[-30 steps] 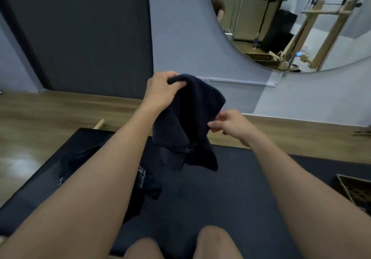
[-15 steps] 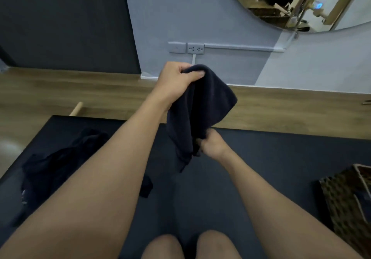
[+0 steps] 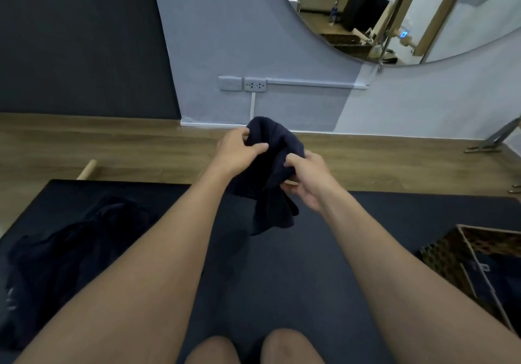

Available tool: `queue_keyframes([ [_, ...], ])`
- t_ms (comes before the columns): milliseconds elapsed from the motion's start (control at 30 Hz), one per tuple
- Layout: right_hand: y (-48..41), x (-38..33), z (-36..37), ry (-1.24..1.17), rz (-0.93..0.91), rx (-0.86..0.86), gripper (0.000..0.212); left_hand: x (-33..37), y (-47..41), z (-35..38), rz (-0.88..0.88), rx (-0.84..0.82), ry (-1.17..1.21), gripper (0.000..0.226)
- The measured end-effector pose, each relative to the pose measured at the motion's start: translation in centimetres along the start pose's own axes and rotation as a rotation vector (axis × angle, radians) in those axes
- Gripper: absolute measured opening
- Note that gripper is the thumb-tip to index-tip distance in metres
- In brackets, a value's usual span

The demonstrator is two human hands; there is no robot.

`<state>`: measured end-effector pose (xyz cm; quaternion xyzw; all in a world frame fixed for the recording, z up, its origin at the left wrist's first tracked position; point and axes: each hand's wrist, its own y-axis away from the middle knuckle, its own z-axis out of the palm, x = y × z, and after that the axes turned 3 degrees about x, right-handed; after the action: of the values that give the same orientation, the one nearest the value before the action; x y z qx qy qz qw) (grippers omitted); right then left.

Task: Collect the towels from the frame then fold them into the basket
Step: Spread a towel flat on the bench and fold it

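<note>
holding: the towel point(image 3: 275, 211) is held bunched in the air above the mat point(image 3: 282, 273), between both hands.
left grip: the left hand point(image 3: 238, 153) is clamped on the upper fold, fingers curled over the cloth.
right grip: the right hand point(image 3: 308, 183) is clamped on a lower part, just beside and below the left.
long axis: the cloth hangs downward from both grips, with no edge drawn out flat.
basket: the basket point(image 3: 439, 256) lies low to the right, well apart from the towel and nearer the right hand.
heap: a dark heap of cloth point(image 3: 73, 251) is seen on the mat to the left.
next move: the grips are judged to need spreading sideways, so that an edge is stretched before folding.
</note>
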<state>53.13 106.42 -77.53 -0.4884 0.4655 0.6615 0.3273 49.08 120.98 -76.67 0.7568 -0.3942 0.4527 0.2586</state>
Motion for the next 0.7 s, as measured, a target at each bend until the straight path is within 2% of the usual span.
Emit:
queue_keyframes([
  [33, 0.7, -0.7, -0.2, -0.038, 0.002, 0.005, 0.023, 0.3, 1.5, 0.6, -0.037, -0.065, 0.09, 0.055],
  [100, 2.2, -2.1, -0.8, -0.095, -0.017, 0.021, 0.03, 0.6, 4.3, 1.7, -0.068, -0.172, 0.212, 0.045],
  [200, 3.9, -3.7, -2.3, -0.171, -0.059, 0.094, 0.053, 1.1, 7.9, 2.6, 0.013, -0.245, 0.228, 0.034],
  [300, 5.3, -5.0, -4.1, -0.227, -0.127, 0.178, 0.05, 2.1, 10.1, 3.1, 0.053, -0.263, 0.165, 0.026],
  [367, 6.2, -5.7, -5.7, -0.216, -0.157, 0.225, 0.047, 3.2, 11.1, 3.1, 0.065, -0.272, 0.128, 0.011],
  [400, 6.7, -6.1, -6.5, -0.202, -0.166, 0.252, 0.046, 3.7, 11.2, 3.1, 0.072, -0.261, 0.089, 0.004],
  [500, 7.6, -7.0, -8.7, -0.161, -0.179, 0.307, 0.046, 5.2, 11.4, 3.6, 0.119, -0.19, 0.016, 0.006],
  [600, 8.3, -7.8, -10.3, 0.079, -0.253, 0.365, 0.037, 6.7, 11.2, 4.7, 0.215, -0.069, 0.061, 0.01],
  [667, 9.0, -8.8, -11.1, 0.188, -0.271, 0.348, 0.027, 7.9, 11.1, 5.0, 0.276, 0.011, 0.079, 0.013],
  [700, 9.4, -9.5, -11.5, 0.162, -0.237, 0.309, 0.022, 8.6, 11.2, 5.1, 0.308, 0.043, 0.079, 0.012],
])
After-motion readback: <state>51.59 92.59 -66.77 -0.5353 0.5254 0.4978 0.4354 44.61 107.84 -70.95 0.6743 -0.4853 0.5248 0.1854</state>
